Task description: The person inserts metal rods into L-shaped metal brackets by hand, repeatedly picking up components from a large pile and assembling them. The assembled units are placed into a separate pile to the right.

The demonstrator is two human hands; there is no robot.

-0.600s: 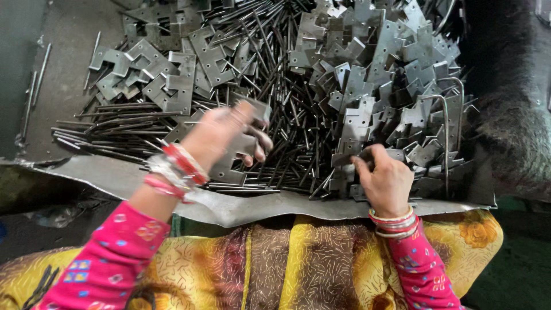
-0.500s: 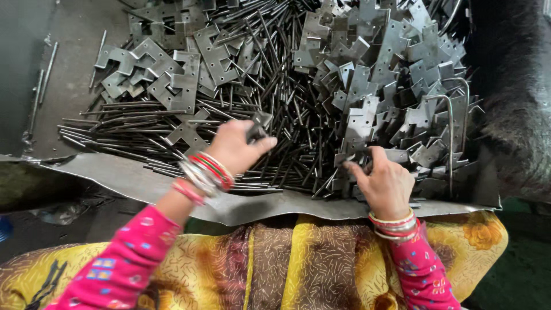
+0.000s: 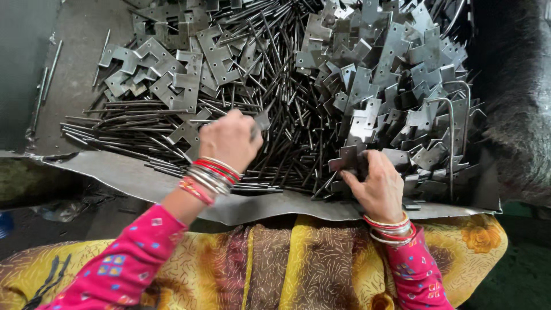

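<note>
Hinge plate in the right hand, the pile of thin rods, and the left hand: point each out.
hinge plate [image 3: 348, 158], head view, its flat face.
pile of thin rods [image 3: 287, 138], head view, mid-heap.
left hand [image 3: 229, 140], head view, back of hand.

A bent grey metal sheet [image 3: 132, 172] was spread across the middle of the frame, its front edge curled over a lap. A few loose thin rods [image 3: 49, 72] were scattered on a bare grey surface [image 3: 74, 51] at the upper left. A dark, fuzzy mass [image 3: 516, 115] was seen along the right edge. Yellow and brown patterned cloth [image 3: 298, 264] was draped across the bottom of the frame, with an orange flower print [image 3: 479, 238] at its lower right.
</note>
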